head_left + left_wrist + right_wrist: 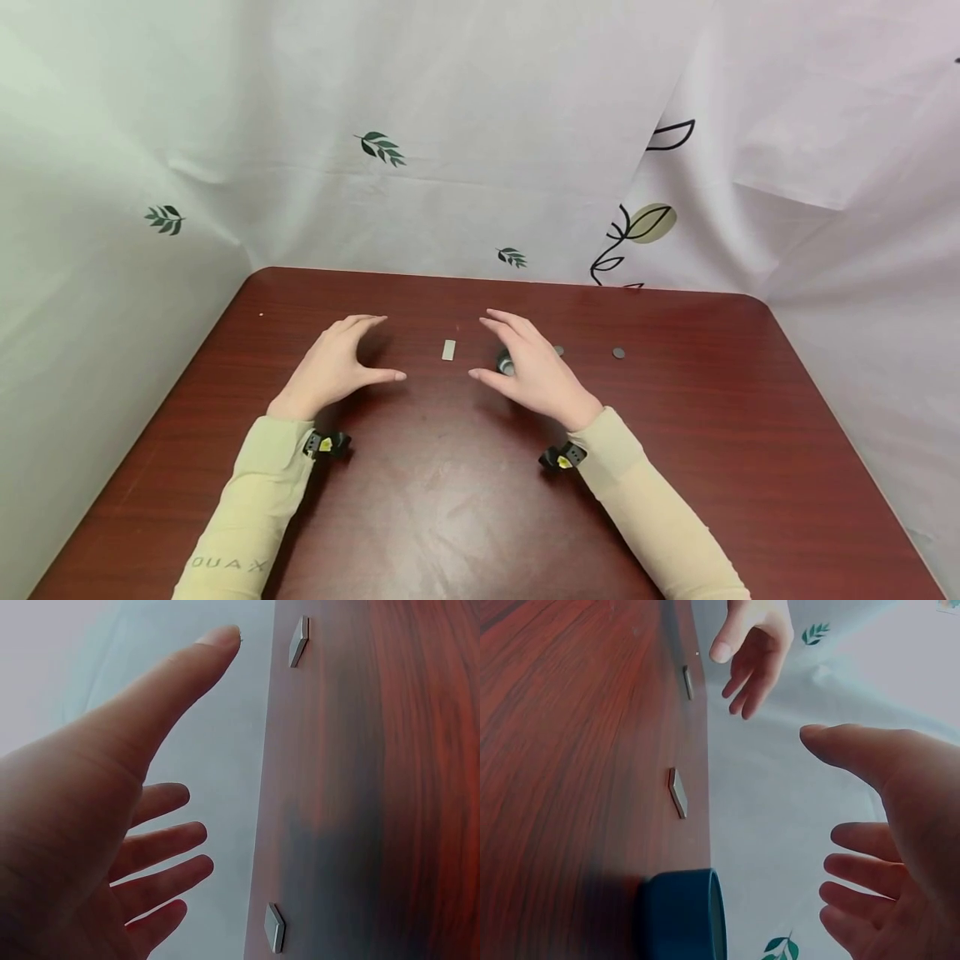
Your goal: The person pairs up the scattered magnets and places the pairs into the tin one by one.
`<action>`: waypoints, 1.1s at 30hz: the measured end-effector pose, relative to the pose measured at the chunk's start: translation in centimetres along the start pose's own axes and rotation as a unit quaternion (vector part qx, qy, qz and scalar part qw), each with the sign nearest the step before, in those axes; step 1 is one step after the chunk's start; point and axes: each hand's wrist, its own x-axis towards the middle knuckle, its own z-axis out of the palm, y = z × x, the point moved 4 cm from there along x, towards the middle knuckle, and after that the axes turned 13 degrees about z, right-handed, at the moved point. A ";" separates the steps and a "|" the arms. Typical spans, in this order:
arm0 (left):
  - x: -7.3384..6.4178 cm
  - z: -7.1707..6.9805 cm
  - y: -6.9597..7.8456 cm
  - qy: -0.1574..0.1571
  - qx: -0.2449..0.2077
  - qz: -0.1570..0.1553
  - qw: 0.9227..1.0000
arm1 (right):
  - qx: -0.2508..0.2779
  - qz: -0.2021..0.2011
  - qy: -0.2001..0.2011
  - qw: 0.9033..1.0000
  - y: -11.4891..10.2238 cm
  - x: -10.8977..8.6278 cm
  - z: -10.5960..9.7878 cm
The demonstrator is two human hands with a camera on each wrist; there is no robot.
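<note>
My left hand hovers above the table, fingers spread, with nothing in its grasp. Opposite it, my right hand is held the same way, also empty. Between them on the table lies a small pale rectangular tile. A dark blue cup stands upright beside my right hand; the hand partly covers it in the head view. In the left wrist view one thin flat piece lies near the thumb and another flat piece lies lower down.
To the right of my right hand sit a grey round disc and a second disc, partly hidden. The brown wooden table ends at a white patterned curtain behind and at both sides.
</note>
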 end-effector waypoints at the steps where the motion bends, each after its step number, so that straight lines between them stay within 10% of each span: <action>1: 0.0 -0.1 0.0 0.000 0.000 -0.001 1.000 | 0.002 0.001 -0.002 1.000 -0.1 0.1 0.0; 33: -1.3 -1.8 -3.6 -0.015 0.020 -0.024 0.999 | -0.019 0.035 -0.046 0.998 -1.1 3.6 2.3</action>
